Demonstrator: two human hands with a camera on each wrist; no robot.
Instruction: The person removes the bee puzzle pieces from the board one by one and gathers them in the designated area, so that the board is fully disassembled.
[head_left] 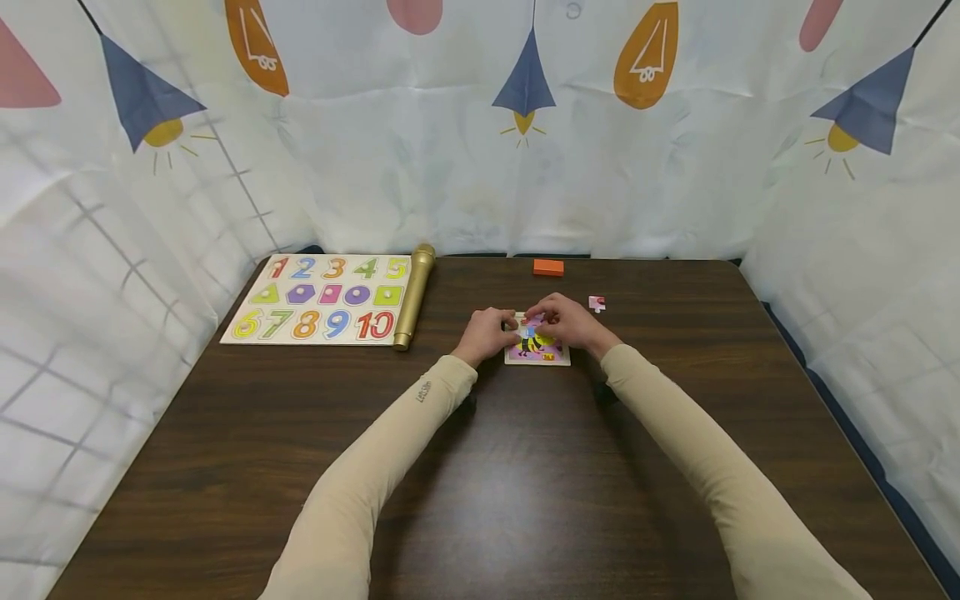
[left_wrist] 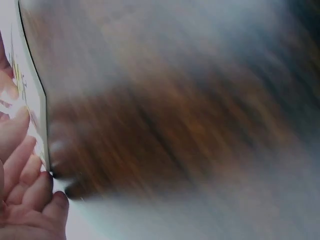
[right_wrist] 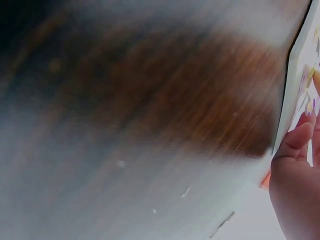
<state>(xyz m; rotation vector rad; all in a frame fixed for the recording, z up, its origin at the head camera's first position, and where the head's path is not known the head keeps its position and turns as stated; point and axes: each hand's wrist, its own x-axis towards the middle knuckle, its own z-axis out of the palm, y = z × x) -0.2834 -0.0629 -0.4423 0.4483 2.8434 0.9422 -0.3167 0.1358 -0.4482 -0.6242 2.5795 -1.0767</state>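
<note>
A small jigsaw puzzle (head_left: 537, 357) in a pale tray lies on the dark table, showing a yellow and black bee on pink. My left hand (head_left: 484, 335) holds its left edge, thumb over the picture and fingers curled by the upper left corner. From the right, my right hand (head_left: 567, 322) reaches over the upper part, thumb and fingertips close together at a pink puzzle piece largely hidden by them. In the wrist views the tray's pale rim (left_wrist: 41, 120) shows beside my fingers. One loose puzzle piece (head_left: 597, 304), pink and white, lies right of the right hand.
A white number-and-shape board (head_left: 315, 310) lies at the back left, a gold cylinder (head_left: 414, 297) along its right edge. An orange block (head_left: 548, 267) sits near the table's far edge. Patterned white curtains (head_left: 450, 167) surround the dark wooden table (head_left: 495, 500).
</note>
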